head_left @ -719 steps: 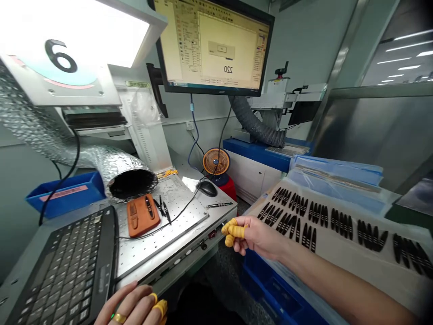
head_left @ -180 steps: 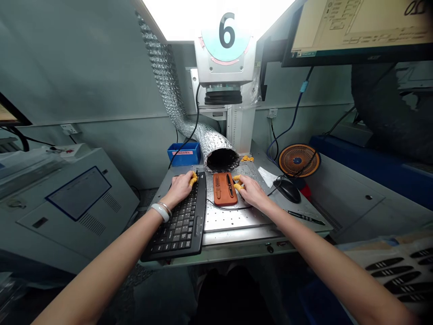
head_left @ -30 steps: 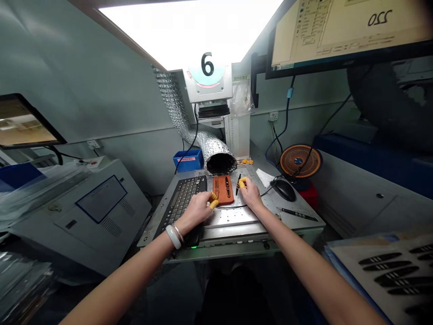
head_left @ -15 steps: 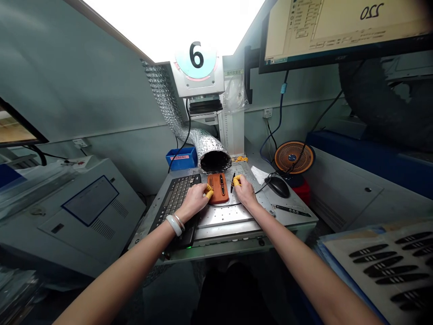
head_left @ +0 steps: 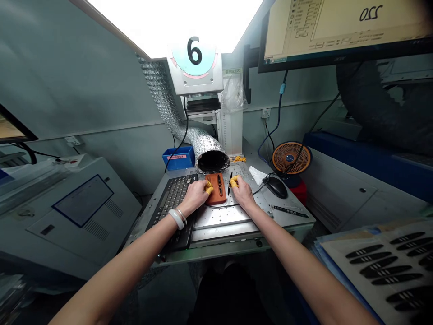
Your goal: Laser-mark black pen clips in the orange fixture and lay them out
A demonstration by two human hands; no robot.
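Observation:
A reddish-brown block [head_left: 221, 197] with long recesses lies on the perforated metal plate [head_left: 219, 217]. One narrow black piece [head_left: 219, 183], pointed at its ends, sits in the block's right recess. My left hand [head_left: 198, 193], in yellow finger covers, is closed at the block's left edge; whatever its fingertips grip is hidden. To the right of the block, my right hand [head_left: 241, 192] pinches a similar slim black piece [head_left: 230, 184], held almost upright between yellow-covered fingers.
A keyboard [head_left: 174, 198] lies left of my hands, a mouse [head_left: 275, 187] to the right. Behind the block opens a foil duct [head_left: 213, 160], beside a blue bin [head_left: 178, 158]. A marking head [head_left: 203, 103] hangs above. Several black pieces [head_left: 382, 268] lie on a sheet at right.
The camera view has shifted slightly. My right hand still holds the black piece beside the block, and my left hand stays at the block's left edge.

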